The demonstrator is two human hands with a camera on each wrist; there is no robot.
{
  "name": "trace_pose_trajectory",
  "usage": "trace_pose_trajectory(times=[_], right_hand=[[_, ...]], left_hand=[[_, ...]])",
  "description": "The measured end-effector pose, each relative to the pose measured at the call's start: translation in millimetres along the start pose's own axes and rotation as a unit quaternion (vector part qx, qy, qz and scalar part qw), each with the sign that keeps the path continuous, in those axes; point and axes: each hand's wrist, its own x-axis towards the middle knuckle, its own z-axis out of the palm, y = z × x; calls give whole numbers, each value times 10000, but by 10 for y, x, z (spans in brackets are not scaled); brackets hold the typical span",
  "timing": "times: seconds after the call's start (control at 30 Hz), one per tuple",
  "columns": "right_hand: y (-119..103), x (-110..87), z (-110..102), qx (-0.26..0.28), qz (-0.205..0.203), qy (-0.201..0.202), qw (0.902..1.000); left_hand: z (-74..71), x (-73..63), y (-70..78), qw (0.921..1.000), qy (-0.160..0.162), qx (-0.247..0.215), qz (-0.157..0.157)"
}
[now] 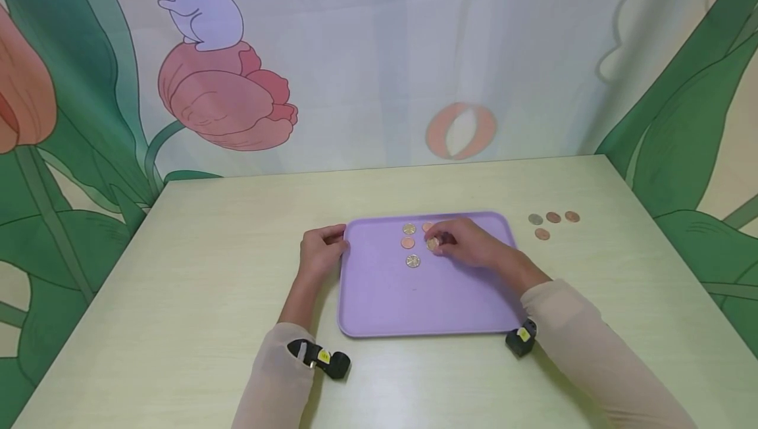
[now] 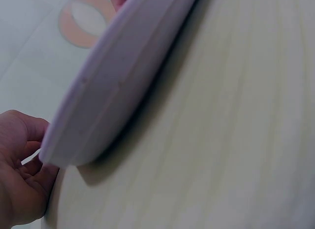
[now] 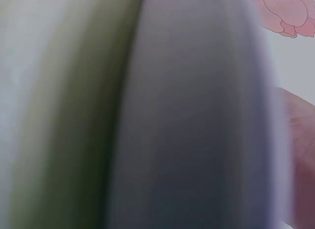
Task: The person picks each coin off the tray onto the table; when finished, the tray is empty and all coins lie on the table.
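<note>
A lilac tray (image 1: 379, 310) lies on the table, and my left hand (image 1: 320, 251) holds its upper left edge. In the left wrist view, the fingers of that hand bend round the tray's rim (image 2: 93, 76). Over the tray, my right hand (image 1: 470, 241) pinches a gold-coloured coin (image 1: 433, 243) between thumb and fingers, close to the surface. Left of it are a gold coin (image 1: 409, 228), a copper coin (image 1: 407, 243) and another gold coin (image 1: 412, 261). A further copper coin (image 1: 428, 226) is partly covered by the right fingers. The tray's side fills most of the right wrist view.
On the table right of the tray lie a silver-grey coin (image 1: 535, 219) and copper coins (image 1: 553, 217). A printed curtain (image 1: 355, 87) hangs behind the table's far edge. Each sleeve carries a small black wrist camera (image 1: 331, 363).
</note>
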Motion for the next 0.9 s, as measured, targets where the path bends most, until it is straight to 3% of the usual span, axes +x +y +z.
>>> trace_pose_trajectory(times=[0.9], right_hand=[[55, -67, -8, 186, 90, 320, 9993]], left_hand=[[0, 10, -3, 10000, -5, 9, -9]])
